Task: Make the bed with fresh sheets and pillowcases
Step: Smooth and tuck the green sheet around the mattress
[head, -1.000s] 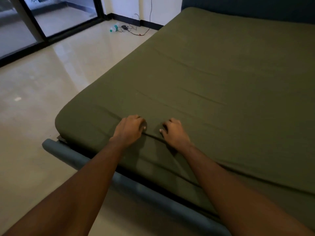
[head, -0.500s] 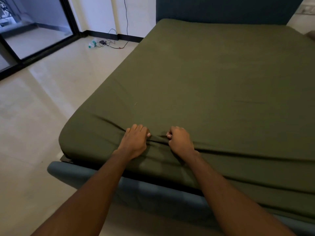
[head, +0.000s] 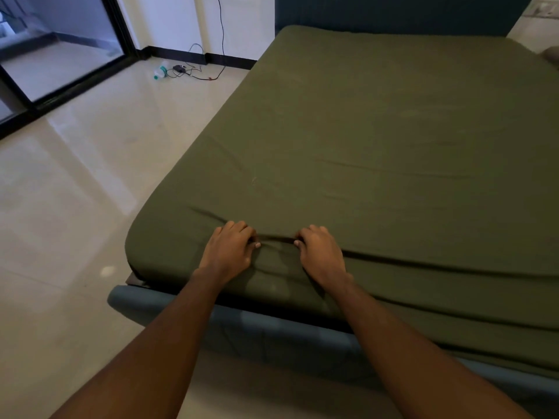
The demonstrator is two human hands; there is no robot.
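An olive-green sheet (head: pixel 378 140) covers the whole mattress, mostly smooth with a few long creases. At the foot edge my left hand (head: pixel 228 251) and my right hand (head: pixel 320 252) lie side by side, fingers curled, each gripping a fold of the sheet. A bunched ridge of cloth runs between the two hands. The sheet's hem hangs over the mattress side below my wrists. No pillows or pillowcases are in view.
A blue padded bed frame (head: pixel 272 331) runs under the mattress, with a dark headboard (head: pixel 393 13) at the far end. On the glossy tile floor (head: pixel 75 222) near the wall lie a plastic bottle (head: pixel 160 72) and a charger with cables (head: pixel 184 69). Glass sliding doors (head: pixel 54 55) stand at the left.
My hands curled tighter and gathered the sheet into a ridge between them. My view rose and swung so the headboard came into sight.
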